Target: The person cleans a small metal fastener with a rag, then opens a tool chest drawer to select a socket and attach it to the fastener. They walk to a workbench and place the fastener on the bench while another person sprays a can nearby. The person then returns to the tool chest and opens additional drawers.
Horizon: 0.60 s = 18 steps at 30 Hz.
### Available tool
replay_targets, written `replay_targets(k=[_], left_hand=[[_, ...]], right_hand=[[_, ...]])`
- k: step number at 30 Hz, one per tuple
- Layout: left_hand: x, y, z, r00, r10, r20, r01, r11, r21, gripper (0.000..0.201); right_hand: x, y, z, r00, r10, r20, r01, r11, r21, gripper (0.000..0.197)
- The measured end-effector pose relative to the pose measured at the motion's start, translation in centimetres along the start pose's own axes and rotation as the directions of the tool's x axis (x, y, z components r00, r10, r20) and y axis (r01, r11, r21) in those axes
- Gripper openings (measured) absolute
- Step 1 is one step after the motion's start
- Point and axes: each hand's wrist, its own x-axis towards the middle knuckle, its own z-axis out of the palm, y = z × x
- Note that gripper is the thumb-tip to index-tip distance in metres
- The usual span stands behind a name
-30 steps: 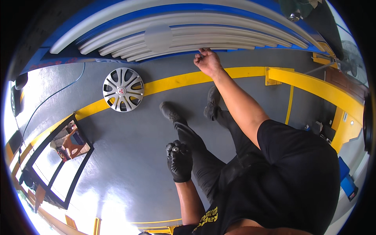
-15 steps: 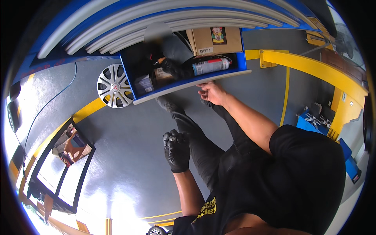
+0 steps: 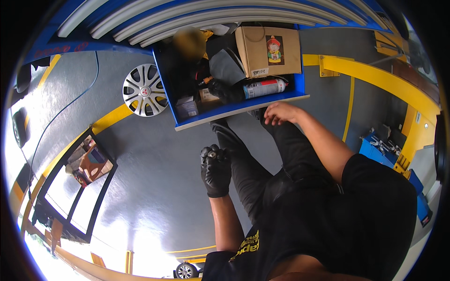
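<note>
My left hand [image 3: 215,172], in a black glove, is raised over the floor and closed around a small round metal piece [image 3: 212,154]. Only the end of that piece shows; its kind cannot be made out. My bare right hand [image 3: 281,113] hangs just in front of the drawer's [image 3: 243,109] front edge, fingers loosely bent and apart, with nothing in it. The blue drawer is pulled out and holds a cardboard box [image 3: 255,51], a spray can [image 3: 265,88], a black glove or cloth [image 3: 225,91] and a small carton [image 3: 187,107].
Closed drawers with pale handles [image 3: 211,23] rise above the pulled-out one. A silver wheel cover [image 3: 145,90] stands at its left. Yellow lift arms [image 3: 375,72] run along the right, near a blue tool tray [image 3: 377,150]. A dark-framed stand [image 3: 82,187] is at left.
More of the drawer's inside shows now. My right hand has come off the drawer's front edge and moved to the right. My left hand still grips the small metal piece.
</note>
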Motion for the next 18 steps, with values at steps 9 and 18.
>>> replay_targets(k=[9,18], left_hand=[[-0.1,-0.4,0.9,0.996,-0.092,0.018,0.089,0.988,0.123,0.006],[12.2,-4.2,-1.0,0.928,-0.111,0.356,-0.328,0.209,0.921,0.026]], right_hand=[[1.4,-1.1,-10.8,0.115,-0.495,-0.861,0.211,0.859,-0.466,0.041],[4.2,-10.6,-17.7,0.265,-0.587,-0.765,-0.16,0.756,-0.635,0.058]])
